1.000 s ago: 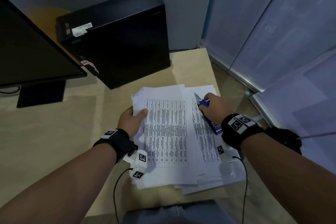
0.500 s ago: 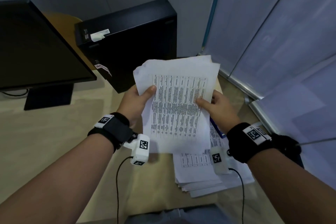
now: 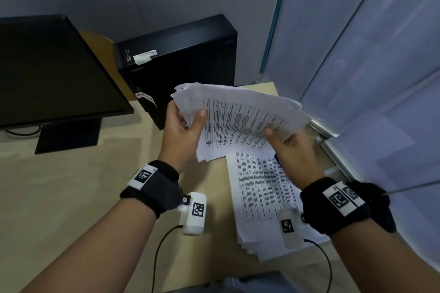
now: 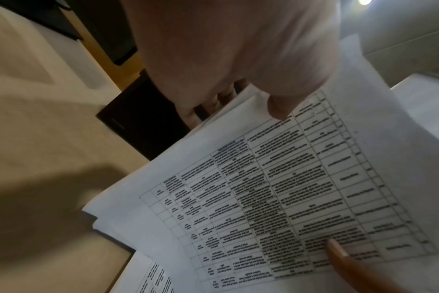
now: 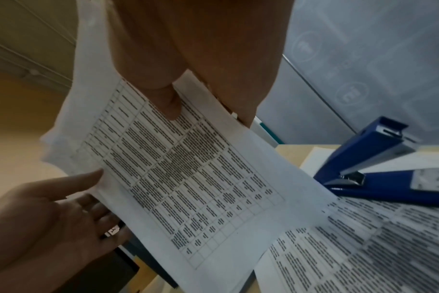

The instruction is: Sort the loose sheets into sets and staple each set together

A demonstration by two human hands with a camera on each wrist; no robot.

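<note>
A sheaf of printed table sheets hangs above the desk, tilted and fanned at its far left corner. My left hand pinches its left edge, thumb on top and fingers below. My right hand pinches its near right edge the same way. The left wrist view shows the sheaf under my left thumb. In the right wrist view the sheaf sits under my right thumb. A pile of text sheets lies on the desk beneath. On that pile rests a blue stapler, mostly hidden in the head view.
A black monitor stands at the left and a black computer case behind the sheaf. The wooden desk ends close to the right of the pile, beside a frosted glass partition and its metal rail.
My right hand left the stapler, and both hands lifted the top sheaf off the pile. Since half a second ago the sheaf has tipped flatter and swung right.
</note>
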